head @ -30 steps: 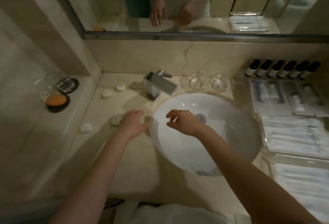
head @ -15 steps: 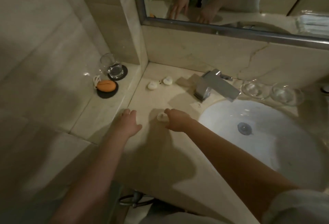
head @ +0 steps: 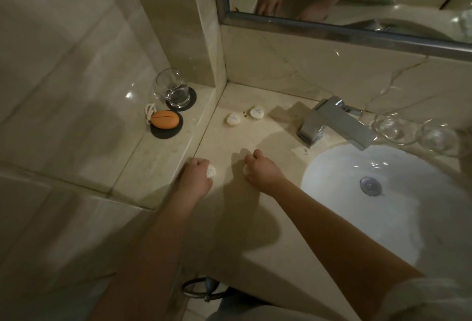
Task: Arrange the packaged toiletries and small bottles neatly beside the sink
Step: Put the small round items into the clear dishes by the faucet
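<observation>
Two packets (head: 233, 119) lie on the counter (head: 255, 96) left of the faucet (head: 332, 122); the sink (head: 383, 218) sits before it.

Both forearms are shown uncovered from wrist to elbow. The left hand (head: 195, 180) and right hand (head: 263, 171) are bare. A loose, pale short sleeve (head: 429, 297) is worn on the right arm, at the near right. Similar pale cloth (head: 268, 314) is seen at the near edge.

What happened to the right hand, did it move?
Yes. The right hand moved left, off the sink onto the counter, where it grips a small round soap.
</observation>
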The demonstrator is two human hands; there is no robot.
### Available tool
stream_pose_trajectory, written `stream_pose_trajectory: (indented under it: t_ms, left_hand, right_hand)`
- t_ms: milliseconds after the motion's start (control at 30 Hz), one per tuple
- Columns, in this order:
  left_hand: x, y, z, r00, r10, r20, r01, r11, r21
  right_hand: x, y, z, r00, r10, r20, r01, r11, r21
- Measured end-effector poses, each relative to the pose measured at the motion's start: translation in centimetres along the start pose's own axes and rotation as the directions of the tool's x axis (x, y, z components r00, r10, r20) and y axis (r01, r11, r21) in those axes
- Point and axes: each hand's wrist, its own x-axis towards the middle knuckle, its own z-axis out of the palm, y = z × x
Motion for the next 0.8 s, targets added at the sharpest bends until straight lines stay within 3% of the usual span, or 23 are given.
stream_pose_trajectory:
  t_ms: [133, 300, 533, 800]
  left_hand:
    - [-0.1, 0.9, 0.6, 0.999, 0.013, -0.053, -0.015, 0.999, -0.044]
    - [-1.4, 4.5, 0.9, 0.998, 0.005, -0.058, -0.022, 0.955, -0.297]
    - [-4.0, 13.2, 1.9, 0.982, 0.189, -0.015, -0.177, 0.885, -0.431]
    - [-7.5, 24.9, 5.4, 0.908, 0.412, 0.073, -0.324, 0.803, -0.501]
  right_hand:
    - [-0.9, 0.4, -0.7, 0.995, 0.051, -0.082, -0.033, 0.977, 0.21]
    - [-4.1, 2.2, -2.2, 0.98, 0.065, -0.187, 0.011, 0.927, 0.375]
    - [-11.5, 7.7, -5.0, 0.944, 0.248, -0.218, -0.106, 0.853, 0.51]
    - [-19.5, 17.1, -7.9, 0.83, 0.506, -0.237, -0.184, 0.648, 0.739]
